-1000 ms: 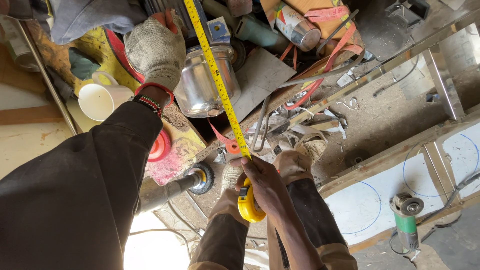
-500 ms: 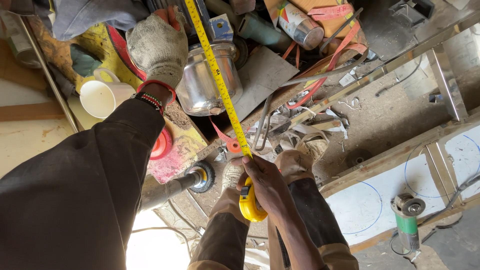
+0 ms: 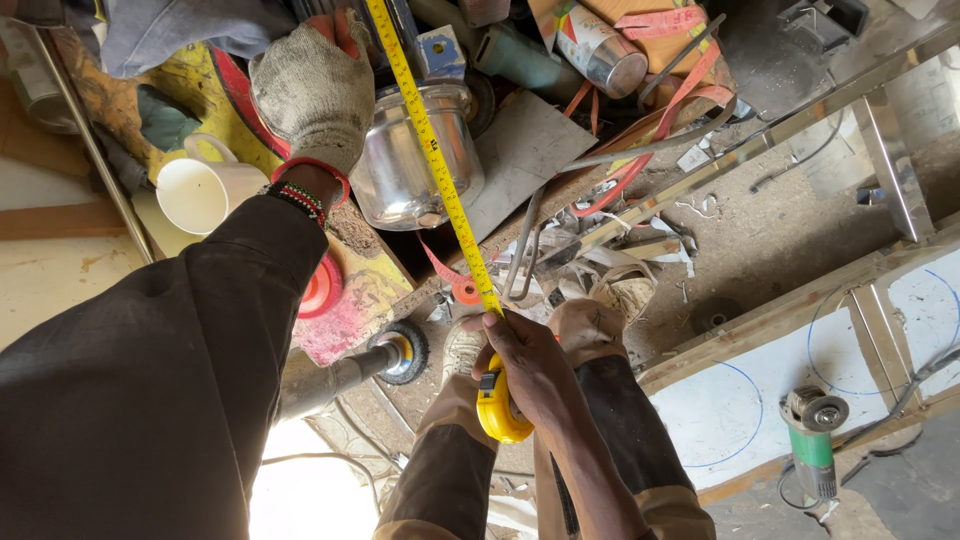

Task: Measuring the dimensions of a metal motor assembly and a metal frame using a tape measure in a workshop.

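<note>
My right hand (image 3: pixel 532 368) is bare and grips a yellow tape measure case (image 3: pixel 497 412) low in the middle, thumb on the blade's exit. The yellow tape blade (image 3: pixel 440 170) runs taut from the case up and to the left, past the top edge. My left hand (image 3: pixel 315 85), in a dirty knit glove with red fingertips, reaches up on a dark sleeve just left of the blade near the top. Its fingers curl away from me, so whether they hold the blade is hidden. Under the blade sits a steel pot (image 3: pixel 400 170).
A white cup (image 3: pixel 195 195) and a red disc (image 3: pixel 322 288) lie left of the pot. A grinder with a wire wheel (image 3: pixel 398 350) lies by my shoes (image 3: pixel 625 295). A green angle grinder (image 3: pixel 812 450) rests on white board at right. Metal frame bars (image 3: pixel 790 125) cross the dirt floor.
My gloved left hand has shifted slightly upward beside the blade. The right hand and the tape case have stayed in place.
</note>
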